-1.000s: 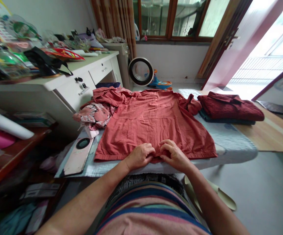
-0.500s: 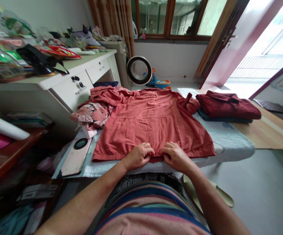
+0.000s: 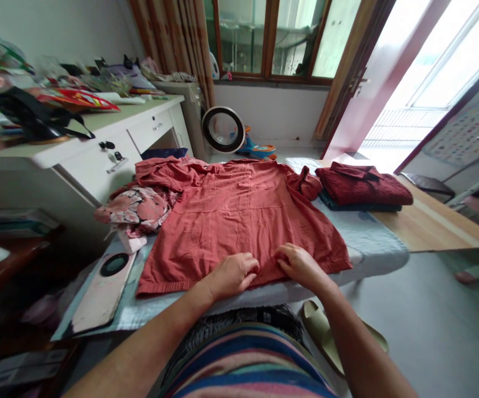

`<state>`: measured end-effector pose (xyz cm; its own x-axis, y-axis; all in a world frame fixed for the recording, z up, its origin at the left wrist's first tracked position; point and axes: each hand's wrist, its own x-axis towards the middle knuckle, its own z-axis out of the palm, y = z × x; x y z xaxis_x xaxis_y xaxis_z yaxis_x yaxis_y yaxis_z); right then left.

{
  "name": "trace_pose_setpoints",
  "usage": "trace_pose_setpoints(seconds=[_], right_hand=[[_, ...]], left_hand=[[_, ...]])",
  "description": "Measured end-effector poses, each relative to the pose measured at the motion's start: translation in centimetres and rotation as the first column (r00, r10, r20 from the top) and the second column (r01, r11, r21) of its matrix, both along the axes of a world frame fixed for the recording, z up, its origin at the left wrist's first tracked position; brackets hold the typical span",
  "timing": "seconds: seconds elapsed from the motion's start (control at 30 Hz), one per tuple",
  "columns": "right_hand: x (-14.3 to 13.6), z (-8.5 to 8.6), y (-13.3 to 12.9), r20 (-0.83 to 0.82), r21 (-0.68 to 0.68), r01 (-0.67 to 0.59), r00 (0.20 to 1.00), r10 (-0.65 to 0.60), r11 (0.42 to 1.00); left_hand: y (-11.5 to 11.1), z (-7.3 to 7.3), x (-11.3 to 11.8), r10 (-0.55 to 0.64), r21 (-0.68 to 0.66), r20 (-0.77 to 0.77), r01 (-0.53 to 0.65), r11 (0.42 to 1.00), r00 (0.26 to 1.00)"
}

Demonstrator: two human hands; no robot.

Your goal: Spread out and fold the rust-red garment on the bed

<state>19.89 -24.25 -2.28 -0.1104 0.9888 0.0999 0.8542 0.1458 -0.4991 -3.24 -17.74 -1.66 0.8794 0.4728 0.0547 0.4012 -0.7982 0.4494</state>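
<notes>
A rust-red garment (image 3: 239, 215) lies spread over the cloth-covered board, its elastic hem along the near edge. My left hand (image 3: 236, 273) rests at the middle of the hem, fingers curled on the fabric. To its right, my right hand (image 3: 299, 264) has its fingers bent and closed on the cloth near the same hem. A small gap separates the two hands. At the far right of the garment, one sleeve (image 3: 309, 185) is bunched up. Beside its left edge sits a crumpled floral cloth (image 3: 140, 210).
Folded dark-red clothes (image 3: 363, 185) are stacked at the right end of the board. A pale flat object with a dark ring (image 3: 100, 293) lies at the near left. A white desk (image 3: 119, 146) stands left, and green slippers (image 3: 324, 334) are on the floor.
The view has shifted, so the board appears lower and further left. My hands have moved slightly apart along the hem, both still on the fabric.
</notes>
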Motion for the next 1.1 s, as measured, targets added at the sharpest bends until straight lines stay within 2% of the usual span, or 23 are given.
trace_pose_setpoints(seconds=[0.1, 0.2, 0.37, 0.47, 0.57, 0.67, 0.77, 0.87, 0.97, 1.1], right_hand=[[2.1, 0.1, 0.0, 0.105, -0.070, 0.052, 0.994, -0.044, 0.996], [4.1, 1.3, 0.1, 0.202, -0.057, 0.092, 0.976, -0.079, 0.994], [7.9, 3.7, 2.1, 0.390, 0.052, 0.150, 0.907, -0.158, 0.987], [10.6, 4.4, 4.5, 0.462, 0.073, 0.309, 0.832, -0.306, 0.948], [12.7, 4.3, 7.1, 0.476, 0.050, 0.504, 0.747, -0.464, 0.862], [13.5, 3.7, 9.1, 0.469, -0.006, 0.612, 0.700, -0.538, 0.791], [13.6, 3.0, 10.1, 0.483, -0.027, 0.636, 0.684, -0.547, 0.772], [14.1, 2.9, 10.2, 0.470, -0.035, 0.660, 0.673, -0.571, 0.750], [14.9, 3.0, 9.6, 0.457, 0.010, 0.693, 0.638, -0.620, 0.721], [15.5, 2.8, 8.7, 0.509, 0.010, 0.683, 0.625, -0.591, 0.730]], left_hand=[[0.1, -0.2, 0.1, 0.005, -0.036, -0.061, -0.007, 0.999, 0.998], [0.5, 0.3, 0.4, -0.021, -0.068, -0.092, 0.015, 0.998, 0.996], [2.7, 1.1, 2.0, -0.032, 0.081, -0.054, 0.036, 0.996, 0.998], [4.7, 0.9, 4.0, -0.026, 0.168, 0.010, 0.024, 0.986, 1.000], [6.5, 0.3, 6.6, 0.024, 0.230, 0.014, -0.026, 0.973, 1.000], [7.5, -0.9, 8.9, 0.100, 0.254, -0.054, -0.083, 0.964, 0.994], [7.8, -2.5, 10.2, 0.135, 0.230, -0.107, -0.108, 0.967, 0.985], [7.7, -3.6, 10.4, 0.154, 0.200, -0.134, -0.125, 0.972, 0.979], [7.6, -3.9, 10.1, 0.143, 0.191, -0.134, -0.116, 0.975, 0.981], [7.5, -3.7, 10.0, 0.130, 0.183, -0.144, -0.103, 0.978, 0.981]])
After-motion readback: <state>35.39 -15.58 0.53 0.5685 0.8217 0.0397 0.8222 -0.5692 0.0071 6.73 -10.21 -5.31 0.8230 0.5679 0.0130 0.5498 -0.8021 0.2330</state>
